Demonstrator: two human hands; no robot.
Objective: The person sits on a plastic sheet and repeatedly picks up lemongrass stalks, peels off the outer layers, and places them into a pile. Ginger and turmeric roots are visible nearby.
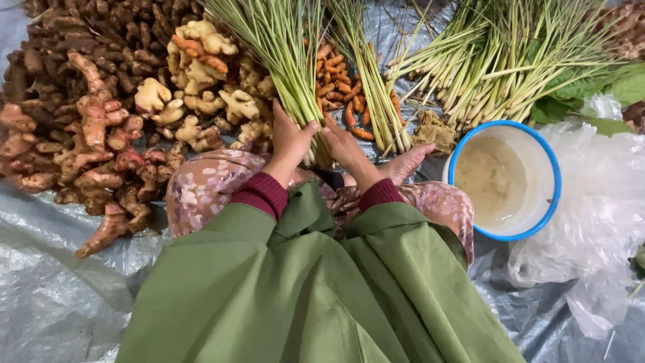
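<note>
Beside the blue-rimmed white bowl, left hand and right hand clasp a lemongrass bundle.

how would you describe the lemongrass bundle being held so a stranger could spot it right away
Start at the round white bowl with a blue rim on the right, then look left past the bare foot to the two hands. They grip the pale base of a bundle of thin green lemongrass stalks fanning upward. Unlike the loose lemongrass pile above the bowl, it stands over the knobbly ginger roots.

Green sleeves, maroon cuffs; blue-rimmed white basin; pale-green lemongrass bundle.
</note>
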